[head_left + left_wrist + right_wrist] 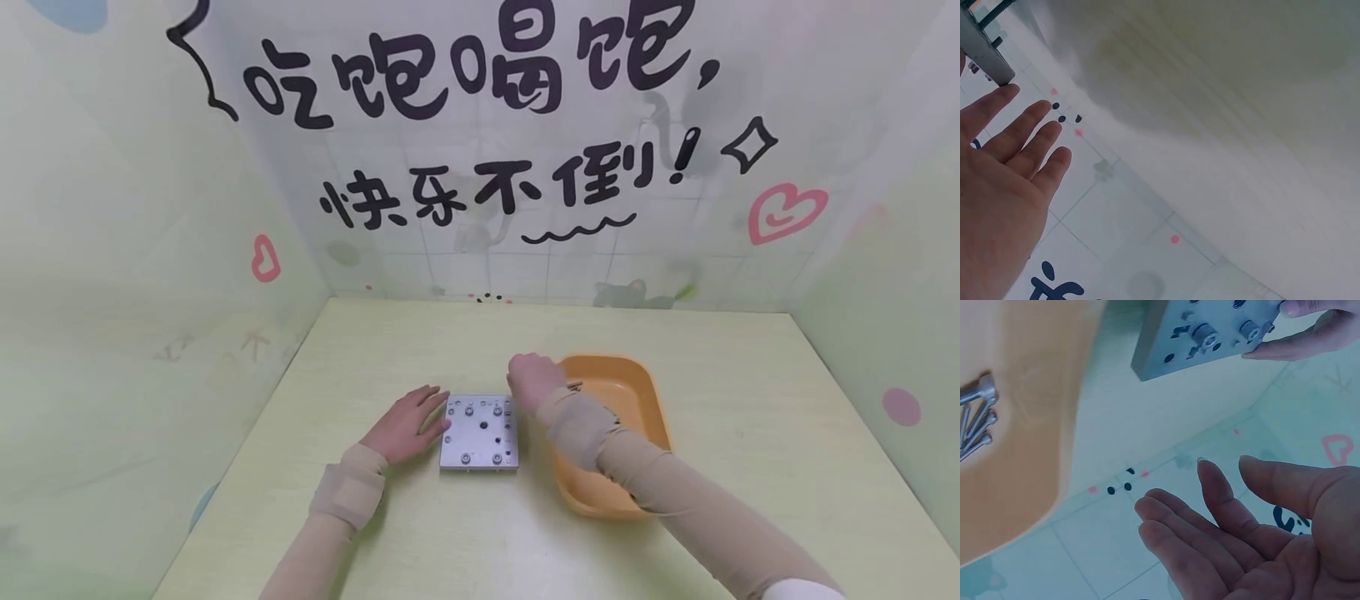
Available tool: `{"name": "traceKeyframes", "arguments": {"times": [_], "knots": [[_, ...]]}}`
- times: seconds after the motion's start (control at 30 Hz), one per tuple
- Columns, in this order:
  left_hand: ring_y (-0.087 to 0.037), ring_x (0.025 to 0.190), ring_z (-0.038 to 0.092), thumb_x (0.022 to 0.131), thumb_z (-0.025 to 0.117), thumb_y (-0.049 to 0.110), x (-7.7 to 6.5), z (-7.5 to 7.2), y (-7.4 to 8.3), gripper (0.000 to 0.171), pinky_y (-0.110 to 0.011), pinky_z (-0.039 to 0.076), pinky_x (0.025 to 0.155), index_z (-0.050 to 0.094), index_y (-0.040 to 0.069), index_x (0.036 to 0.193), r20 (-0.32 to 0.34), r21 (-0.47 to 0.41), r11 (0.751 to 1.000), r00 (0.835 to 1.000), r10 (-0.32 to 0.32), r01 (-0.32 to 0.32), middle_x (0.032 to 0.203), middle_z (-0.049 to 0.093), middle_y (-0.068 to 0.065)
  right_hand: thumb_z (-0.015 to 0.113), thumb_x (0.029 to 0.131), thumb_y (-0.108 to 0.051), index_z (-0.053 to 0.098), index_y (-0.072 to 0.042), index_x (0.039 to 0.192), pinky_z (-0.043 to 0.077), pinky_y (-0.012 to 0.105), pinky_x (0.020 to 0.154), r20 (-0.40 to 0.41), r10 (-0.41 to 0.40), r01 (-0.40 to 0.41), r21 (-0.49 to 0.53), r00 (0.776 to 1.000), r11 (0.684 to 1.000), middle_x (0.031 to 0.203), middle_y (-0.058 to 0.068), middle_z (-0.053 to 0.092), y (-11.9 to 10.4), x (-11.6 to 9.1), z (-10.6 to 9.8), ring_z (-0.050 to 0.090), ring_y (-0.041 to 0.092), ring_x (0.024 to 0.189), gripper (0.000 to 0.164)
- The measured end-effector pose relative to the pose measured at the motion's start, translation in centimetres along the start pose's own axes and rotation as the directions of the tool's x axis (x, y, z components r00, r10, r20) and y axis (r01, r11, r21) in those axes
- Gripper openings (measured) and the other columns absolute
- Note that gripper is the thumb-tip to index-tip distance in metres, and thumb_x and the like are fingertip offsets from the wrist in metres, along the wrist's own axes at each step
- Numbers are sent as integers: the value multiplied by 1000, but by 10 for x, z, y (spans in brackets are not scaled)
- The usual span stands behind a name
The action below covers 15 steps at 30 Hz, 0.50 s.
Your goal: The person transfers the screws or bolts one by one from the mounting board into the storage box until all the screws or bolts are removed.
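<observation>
A square metal plate [471, 437] lies on the table, with socket-head screws [1205, 337] in several of its holes. Threaded screw shanks [996, 14] stick out from its underside. My left hand [405, 425] rests at the plate's left edge, its forefinger touching the far corner and the thumb at the near side. To the right of the plate, my right hand [536, 381] hovers by the tray's left rim. Its fingers are loosely bent, and the right wrist view shows nothing held in them.
An orange plastic tray [654, 400] stands right of the plate, partly under my right forearm. Loose screws [979, 422] lie inside it. Printed white walls [480, 275] enclose the table [390, 342] at the back and both sides.
</observation>
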<state>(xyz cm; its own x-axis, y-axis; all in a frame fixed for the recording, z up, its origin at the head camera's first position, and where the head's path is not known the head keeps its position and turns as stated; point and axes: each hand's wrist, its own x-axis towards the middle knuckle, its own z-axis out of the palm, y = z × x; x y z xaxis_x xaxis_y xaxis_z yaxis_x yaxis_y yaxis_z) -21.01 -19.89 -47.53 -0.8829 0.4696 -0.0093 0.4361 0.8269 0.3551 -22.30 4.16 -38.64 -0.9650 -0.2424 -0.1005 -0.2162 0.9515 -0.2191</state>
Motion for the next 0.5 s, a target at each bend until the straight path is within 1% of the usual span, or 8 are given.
{"name": "traceKeyframes", "arguments": {"times": [0.1, 0.23, 0.33, 0.5], "knots": [[-43, 142, 36, 101, 52, 37, 0, 0, -1, 56, -57, 31, 117, 46, 3, 146, 0, 4, 1000, 1000, 2, -2, 150, 43, -23, 59, 99, -17, 70, -5, 94, 61, 37, 67, 36, 25, -25, -2, 999, 1000, 85, 10, 72, -11, 6, 3, 69, 25, 75, 17], [-42, 142, 36, 102, 52, 37, 1, 0, -1, 56, -56, 31, 118, 46, 4, 146, 1, 5, 1000, 1000, 1, -1, 150, 43, -22, 60, 98, -15, 69, -5, 94, 61, 35, 66, 55, -9, 9, -9, 998, 1000, 85, 10, 71, -23, 7, 5, 68, 23, 73, 15], [-42, 142, 36, 101, 52, 37, 2, -1, -1, 56, -56, 31, 118, 46, 4, 146, 1, 1, 1000, 1000, 2, -2, 150, 44, -22, 62, 97, -12, 70, -5, 97, 62, 34, 67, 71, -36, 38, -33, 997, 999, 87, 9, 72, -31, 7, 6, 69, 22, 75, 10], [-42, 142, 36, 101, 52, 38, 3, -2, 0, 56, -55, 32, 118, 46, 4, 146, -1, 4, 1000, 1000, 8, -8, 150, 44, -22, 64, 95, -11, 70, -7, 99, 62, 34, 69, 88, -51, 57, -62, 995, 996, 89, 9, 72, -41, 10, 10, 70, 22, 79, 8]]}}
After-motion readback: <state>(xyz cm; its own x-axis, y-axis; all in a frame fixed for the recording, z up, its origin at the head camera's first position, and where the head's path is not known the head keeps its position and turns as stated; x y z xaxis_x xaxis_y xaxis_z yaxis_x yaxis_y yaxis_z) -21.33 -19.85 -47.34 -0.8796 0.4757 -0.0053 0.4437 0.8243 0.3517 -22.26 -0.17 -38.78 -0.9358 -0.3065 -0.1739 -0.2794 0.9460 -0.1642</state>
